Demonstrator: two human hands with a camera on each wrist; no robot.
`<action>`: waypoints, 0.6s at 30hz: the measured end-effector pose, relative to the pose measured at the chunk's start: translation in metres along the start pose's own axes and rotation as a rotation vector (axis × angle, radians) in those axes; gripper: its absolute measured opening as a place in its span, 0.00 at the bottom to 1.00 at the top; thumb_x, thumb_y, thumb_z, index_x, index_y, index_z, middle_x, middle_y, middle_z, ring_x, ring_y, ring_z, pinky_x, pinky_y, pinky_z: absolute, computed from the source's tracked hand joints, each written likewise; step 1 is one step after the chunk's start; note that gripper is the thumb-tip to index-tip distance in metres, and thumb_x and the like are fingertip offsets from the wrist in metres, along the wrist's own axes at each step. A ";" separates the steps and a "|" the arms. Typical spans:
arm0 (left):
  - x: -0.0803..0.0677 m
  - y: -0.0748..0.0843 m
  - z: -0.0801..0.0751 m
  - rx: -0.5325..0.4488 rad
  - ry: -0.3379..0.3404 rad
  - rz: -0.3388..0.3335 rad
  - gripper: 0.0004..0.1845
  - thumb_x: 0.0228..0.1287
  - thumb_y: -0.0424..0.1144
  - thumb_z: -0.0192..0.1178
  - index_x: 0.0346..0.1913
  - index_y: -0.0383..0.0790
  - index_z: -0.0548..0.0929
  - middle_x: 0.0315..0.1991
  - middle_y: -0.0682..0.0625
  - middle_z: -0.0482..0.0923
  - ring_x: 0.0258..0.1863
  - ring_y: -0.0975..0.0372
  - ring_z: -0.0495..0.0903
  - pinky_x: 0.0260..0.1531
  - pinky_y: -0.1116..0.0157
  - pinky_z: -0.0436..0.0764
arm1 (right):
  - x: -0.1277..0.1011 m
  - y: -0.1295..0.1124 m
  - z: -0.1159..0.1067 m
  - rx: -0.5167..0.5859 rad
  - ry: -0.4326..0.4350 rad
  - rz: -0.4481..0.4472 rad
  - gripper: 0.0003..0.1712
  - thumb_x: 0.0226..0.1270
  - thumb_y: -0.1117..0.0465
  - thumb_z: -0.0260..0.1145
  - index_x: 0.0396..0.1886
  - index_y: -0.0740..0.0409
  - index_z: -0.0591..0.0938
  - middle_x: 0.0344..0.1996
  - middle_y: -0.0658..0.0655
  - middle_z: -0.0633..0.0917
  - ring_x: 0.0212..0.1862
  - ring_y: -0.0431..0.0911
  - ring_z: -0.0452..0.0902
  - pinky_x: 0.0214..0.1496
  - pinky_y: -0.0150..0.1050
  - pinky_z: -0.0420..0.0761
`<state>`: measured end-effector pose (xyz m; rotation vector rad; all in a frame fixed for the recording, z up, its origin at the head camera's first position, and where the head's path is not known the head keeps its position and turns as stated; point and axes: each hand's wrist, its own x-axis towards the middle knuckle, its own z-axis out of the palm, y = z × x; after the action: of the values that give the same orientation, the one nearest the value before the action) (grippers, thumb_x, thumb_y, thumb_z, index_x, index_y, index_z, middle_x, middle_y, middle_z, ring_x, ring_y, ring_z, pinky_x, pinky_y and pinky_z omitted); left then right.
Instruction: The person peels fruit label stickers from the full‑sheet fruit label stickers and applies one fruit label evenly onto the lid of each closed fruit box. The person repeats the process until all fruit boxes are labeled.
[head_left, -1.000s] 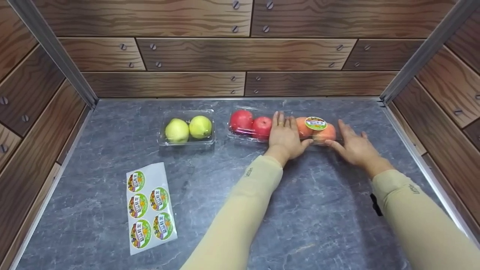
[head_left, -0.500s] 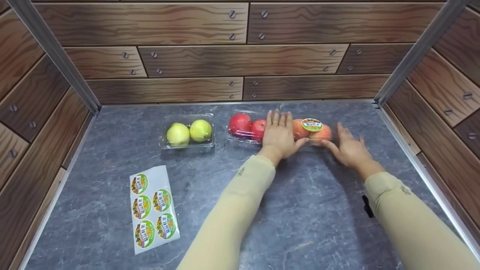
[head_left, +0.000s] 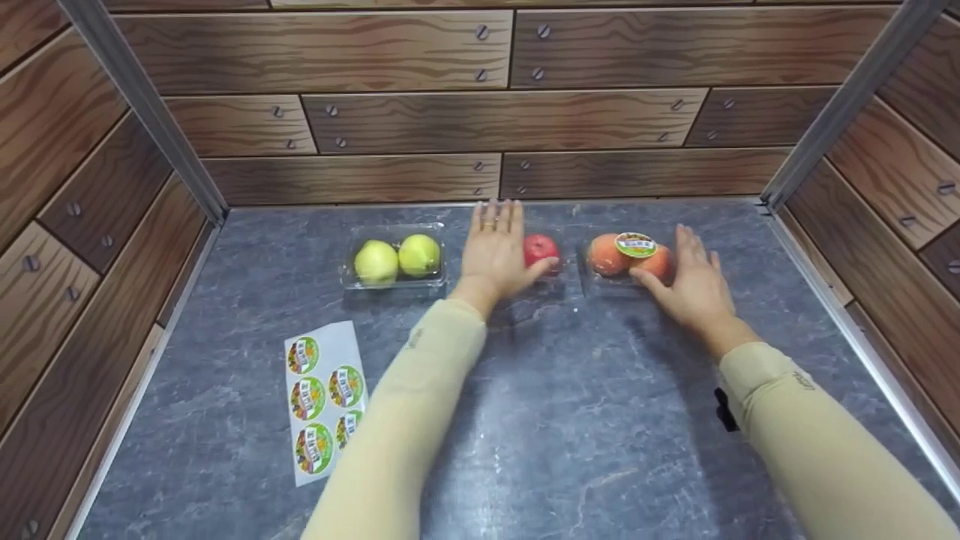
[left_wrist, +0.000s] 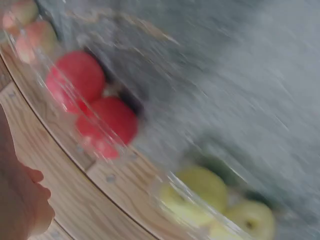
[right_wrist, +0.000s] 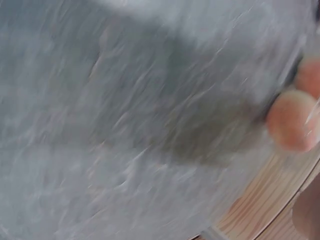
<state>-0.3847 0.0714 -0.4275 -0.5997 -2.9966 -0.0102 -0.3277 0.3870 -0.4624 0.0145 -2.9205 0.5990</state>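
the left hand (head_left: 495,255) is spreading flat over the left part of the clear middle box (head_left: 553,278), its fingers pointing far and lying straight, its thumb stretching out to the right. it is gripping nothing; whether the palm is touching the lid, i cannot tell. two red fruits (head_left: 541,250) are sitting in that box: one is peeking out to the right of the hand, and both are showing, blurred, in the left wrist view.

the right hand (head_left: 688,283) is standing at the right end of the clear right box (head_left: 600,282), fingers straight and pointing far, thumb reaching left along the near side. it is not clasping the box, and i cannot tell whether it is touching it. two orange fruits (head_left: 609,255) are resting inside, and a round label (head_left: 635,245) is lying on the lid. a gap is separating these two boxes.

to the left, the left box (head_left: 397,284) is holding two yellow-green fruits (head_left: 418,255). nearer on the left, a white sticker sheet (head_left: 339,345) is lying on the grey table (head_left: 585,405), the left sleeve (head_left: 397,397) partly covering it.
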 end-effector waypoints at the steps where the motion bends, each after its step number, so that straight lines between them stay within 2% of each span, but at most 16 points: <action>1: -0.003 -0.006 0.000 -0.010 0.003 -0.002 0.62 0.69 0.83 0.38 0.86 0.35 0.45 0.85 0.39 0.48 0.85 0.45 0.43 0.82 0.48 0.34 | 0.001 -0.006 0.001 0.010 0.010 -0.008 0.69 0.71 0.25 0.61 0.85 0.70 0.42 0.83 0.74 0.47 0.83 0.69 0.41 0.83 0.64 0.36; 4: -0.009 -0.021 0.000 -0.029 0.005 -0.009 0.61 0.69 0.81 0.42 0.86 0.33 0.48 0.85 0.39 0.51 0.85 0.45 0.45 0.82 0.47 0.35 | 0.005 -0.025 0.007 0.027 0.035 -0.034 0.69 0.70 0.25 0.63 0.86 0.68 0.44 0.84 0.73 0.48 0.84 0.68 0.42 0.83 0.63 0.37; 9: -0.015 -0.038 0.009 -0.029 -0.004 -0.031 0.61 0.69 0.81 0.42 0.85 0.33 0.49 0.85 0.38 0.52 0.85 0.45 0.47 0.82 0.46 0.37 | 0.011 -0.053 0.021 0.016 0.045 -0.074 0.68 0.68 0.25 0.65 0.86 0.66 0.47 0.83 0.72 0.51 0.83 0.68 0.46 0.83 0.65 0.41; 13: -0.018 -0.049 0.016 -0.037 -0.010 -0.054 0.62 0.68 0.82 0.41 0.85 0.32 0.50 0.84 0.38 0.53 0.84 0.44 0.47 0.82 0.46 0.38 | 0.012 -0.075 0.033 0.023 0.015 -0.081 0.67 0.68 0.26 0.66 0.86 0.65 0.48 0.84 0.71 0.52 0.84 0.66 0.46 0.83 0.64 0.44; 18: -0.023 -0.059 0.022 -0.038 -0.024 -0.094 0.63 0.67 0.83 0.40 0.84 0.32 0.52 0.84 0.38 0.54 0.84 0.44 0.47 0.82 0.45 0.38 | 0.015 -0.099 0.047 -0.031 -0.040 -0.113 0.68 0.68 0.23 0.63 0.86 0.65 0.49 0.83 0.71 0.53 0.84 0.65 0.45 0.83 0.63 0.42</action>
<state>-0.3879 0.0088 -0.4512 -0.4644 -3.0515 -0.0662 -0.3457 0.2776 -0.4640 0.1887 -2.9426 0.5408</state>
